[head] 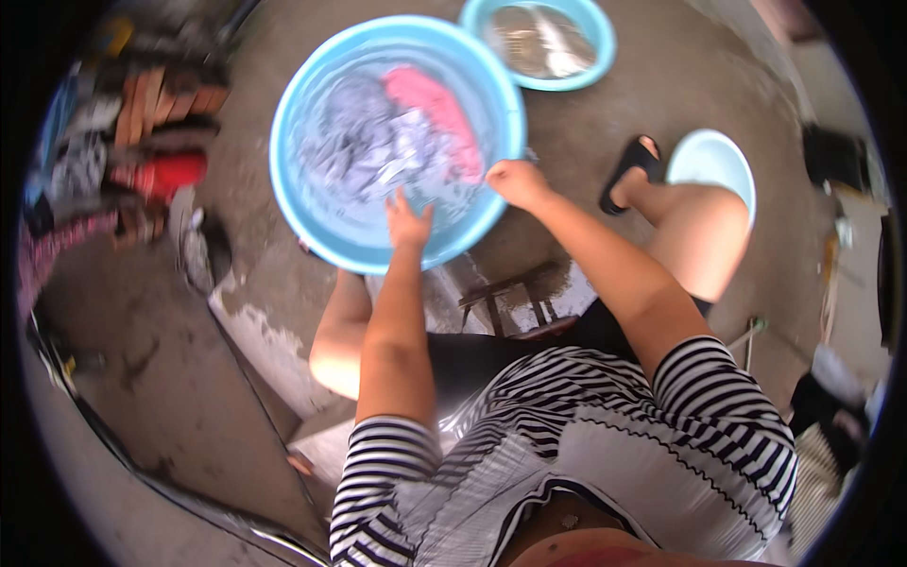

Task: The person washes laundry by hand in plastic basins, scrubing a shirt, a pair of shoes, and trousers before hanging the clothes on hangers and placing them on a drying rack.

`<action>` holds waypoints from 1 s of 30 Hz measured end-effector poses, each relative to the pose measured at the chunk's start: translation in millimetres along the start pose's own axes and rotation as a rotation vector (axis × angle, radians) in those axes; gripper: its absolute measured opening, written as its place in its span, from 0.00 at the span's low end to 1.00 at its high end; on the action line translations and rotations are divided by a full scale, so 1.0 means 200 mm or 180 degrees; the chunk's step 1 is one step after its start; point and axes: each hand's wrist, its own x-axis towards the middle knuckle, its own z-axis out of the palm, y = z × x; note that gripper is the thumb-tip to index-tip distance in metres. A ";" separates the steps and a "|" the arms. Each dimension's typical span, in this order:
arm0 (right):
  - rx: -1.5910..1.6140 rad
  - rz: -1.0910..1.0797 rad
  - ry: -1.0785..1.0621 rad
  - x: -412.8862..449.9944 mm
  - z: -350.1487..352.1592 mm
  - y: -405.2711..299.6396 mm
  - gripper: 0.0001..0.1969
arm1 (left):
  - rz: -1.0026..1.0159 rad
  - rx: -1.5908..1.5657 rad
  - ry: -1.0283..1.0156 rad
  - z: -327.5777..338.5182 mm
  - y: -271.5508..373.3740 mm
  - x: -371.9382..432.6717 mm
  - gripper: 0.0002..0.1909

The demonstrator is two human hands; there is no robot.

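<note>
A large light-blue plastic basin (283, 191) of water stands on the ground before me. Grey and white cloth (361, 135) lies soaking in it, with a pink cloth (439, 113) along its right side. My left hand (409, 223) is over the near part of the basin, fingers spread, close to the wet cloth and holding nothing visible. At the basin's right rim is my right hand (517, 183), its fingers curled; blur hides whether it grips the rim.
A smaller blue basin (606, 42) of water touches the large one at top right. A pale plastic basin (708, 157) is beside my right leg. Bricks (142, 106), a red item (166, 176) and assorted cloths lie at the left. The concrete ground (567, 135) has wet patches.
</note>
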 end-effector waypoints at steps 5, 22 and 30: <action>-0.0286 -0.0573 -0.0134 0.41 0.32 -0.16 0.20 | 0.0155 -0.0061 -0.0431 -0.04 0.11 0.28 0.45; 0.0280 0.0435 -0.0825 0.52 0.57 -0.08 0.27 | -0.1814 -0.2555 -0.0999 0.20 -0.03 0.43 0.31; -0.0376 -0.0777 0.0432 0.10 0.66 -0.67 0.19 | -0.0393 -0.7858 -0.1875 0.26 -0.22 0.39 0.26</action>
